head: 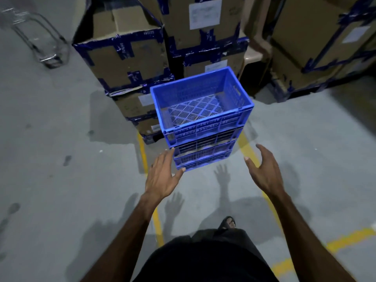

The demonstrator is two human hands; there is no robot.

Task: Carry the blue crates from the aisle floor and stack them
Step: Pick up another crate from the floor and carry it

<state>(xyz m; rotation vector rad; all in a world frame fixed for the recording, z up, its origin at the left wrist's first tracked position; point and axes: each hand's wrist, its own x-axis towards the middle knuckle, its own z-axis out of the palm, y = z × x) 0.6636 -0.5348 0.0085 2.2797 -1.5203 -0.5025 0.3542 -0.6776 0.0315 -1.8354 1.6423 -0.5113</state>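
A stack of blue slotted crates (200, 137) stands on the grey floor ahead of me, between two yellow floor lines. The top crate (241, 98) is empty and I look down onto its perforated bottom. My left hand (162, 177) is open with fingers spread, its fingertips at the lower left corner of the stack. To the right of the stack my right hand (265, 169) is open too, and a gap separates it from the crates. Neither hand holds anything.
Stacked cardboard boxes with blue tape (126, 55) rise right behind and left of the crates, more boxes (317, 41) at the right. A metal-frame trolley (40, 39) stands at the far left. Yellow lines (264, 192) mark the floor. My sandalled foot (227, 222) is below.
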